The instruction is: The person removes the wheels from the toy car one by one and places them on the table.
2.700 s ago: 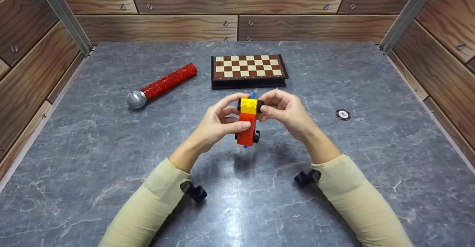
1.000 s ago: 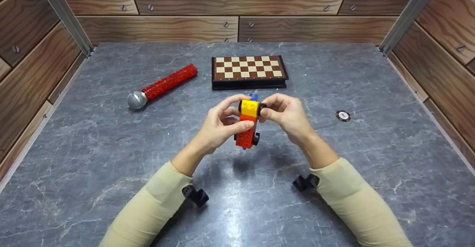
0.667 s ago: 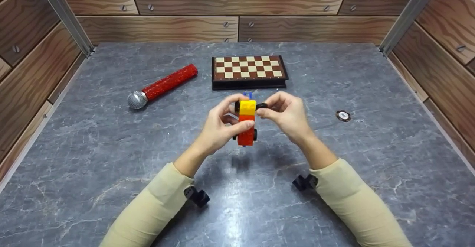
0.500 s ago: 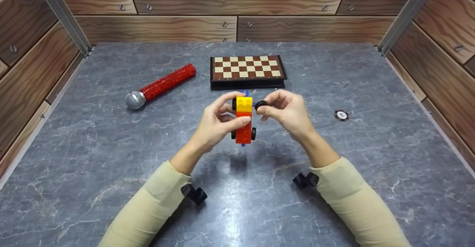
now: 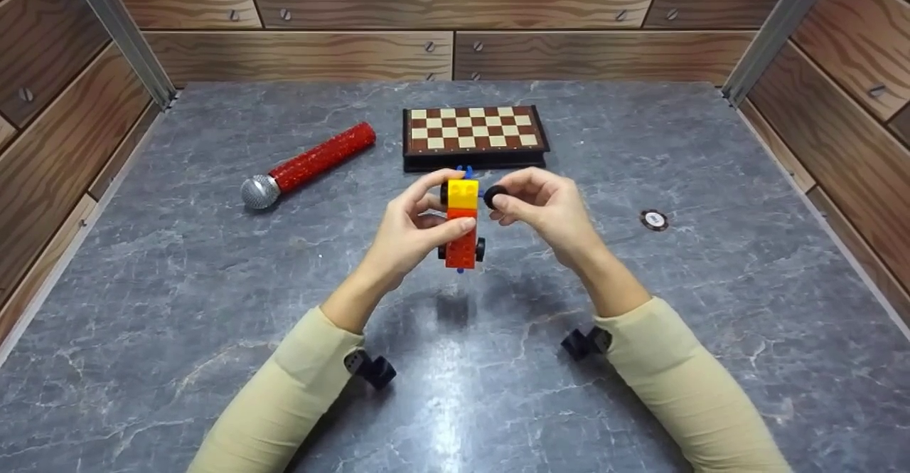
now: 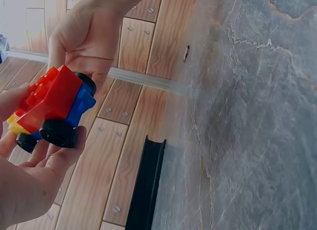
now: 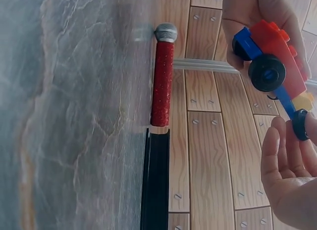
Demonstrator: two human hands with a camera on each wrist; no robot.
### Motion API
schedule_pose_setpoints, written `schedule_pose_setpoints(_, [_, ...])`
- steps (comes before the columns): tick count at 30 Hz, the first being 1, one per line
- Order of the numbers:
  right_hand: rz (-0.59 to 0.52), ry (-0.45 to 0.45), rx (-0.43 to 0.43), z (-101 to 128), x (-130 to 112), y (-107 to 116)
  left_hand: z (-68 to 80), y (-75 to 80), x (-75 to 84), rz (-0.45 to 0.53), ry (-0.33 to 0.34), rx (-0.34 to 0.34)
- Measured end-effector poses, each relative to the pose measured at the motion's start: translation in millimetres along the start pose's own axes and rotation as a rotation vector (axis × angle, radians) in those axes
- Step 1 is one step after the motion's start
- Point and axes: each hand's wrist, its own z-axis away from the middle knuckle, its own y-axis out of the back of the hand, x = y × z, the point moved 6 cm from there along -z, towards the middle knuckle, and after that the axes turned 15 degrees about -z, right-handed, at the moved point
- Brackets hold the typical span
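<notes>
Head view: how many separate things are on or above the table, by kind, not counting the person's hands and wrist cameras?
Brick toy car: 1
Loose black wheel: 1
Red glitter microphone: 1
Chessboard box: 1
Poker chip: 1
Total: 5

Chessboard (image 5: 474, 131) close behind hands — sides, front w/ open tabletop (image 5: 711, 302).
</notes>
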Motion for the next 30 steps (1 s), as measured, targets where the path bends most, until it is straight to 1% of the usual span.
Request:
schedule_pose_setpoints(5, [-0.009, -0.024, 0.002, -5, 1, 4, 0.3, 2.5, 0.6, -0.016, 0.0, 0.019])
schedule_pose_setpoints(9, [-0.004, -0.037, 0.009, -10, 3, 8, 0.5, 3.2, 1.2, -0.018, 0.001, 0.02])
schedule_pose_setpoints(12, [-0.012, -0.05, 0.03, -14, 7, 14, 0.7, 3.1, 1.4, -0.02, 0.0, 0.019])
schedule_pose_setpoints(18, [-0.062, -0.09, 0.09, -19, 16, 28, 1.5, 3.9, 0.0, -0.03, 0.01, 0.041])
schedule_pose_setpoints(21, [-0.06, -0.118, 0.111, -22, 22, 34, 1.4, 3.5, -0.2, -0.025, 0.012, 0.039])
schedule_pose_setpoints(26, [0.003, -0.16, 0.151, -28, 31, 44, 1.0, 3.0, 0.2, -0.018, 0.016, 0.031])
schedule_pose_setpoints(30, [0.078, -0.228, 0.186, -34, 41, 49, 0.6, 2.9, -0.7, -0.023, 0.018, 0.038])
